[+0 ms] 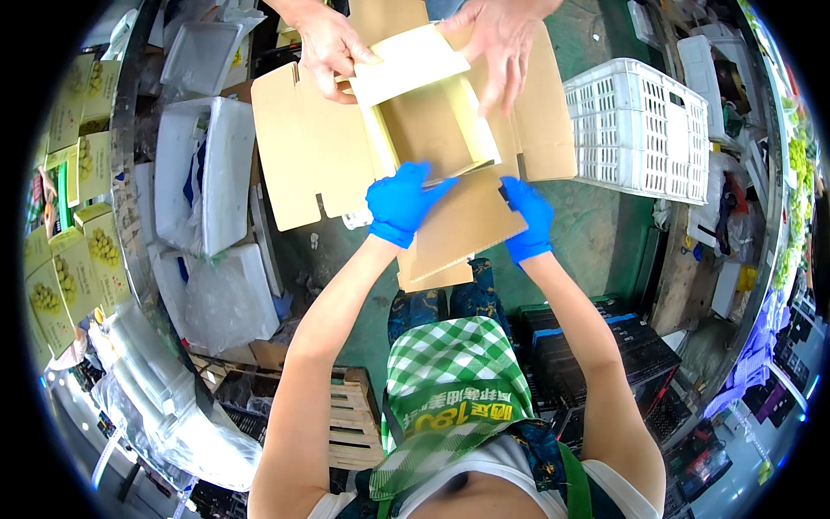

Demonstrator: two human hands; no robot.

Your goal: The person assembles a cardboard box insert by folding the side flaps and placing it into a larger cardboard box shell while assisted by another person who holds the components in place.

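Observation:
A cardboard box [428, 130] with a pale yellow inner wall is between another person and me, its flaps spread out to the sides. My left hand [402, 205], in a blue glove, grips the left side of the near brown flap [467, 221], its thumb lying over the cardboard. My right hand [529, 216], also gloved in blue, is closed on that flap's right edge, some fingers hidden. Across from me, the other person's bare left-side hand [333, 52] and right-side hand [500, 48] hold the box's far end, by a pale yellow flap [411, 65].
A white slatted plastic crate [635, 130] stands on the green floor to the right. White foam boxes [229, 173] line the left. Black crates [605, 355] sit near my right side, and a wooden crate [353, 415] by my left arm. Printed yellow cartons [73, 285] are stacked far left.

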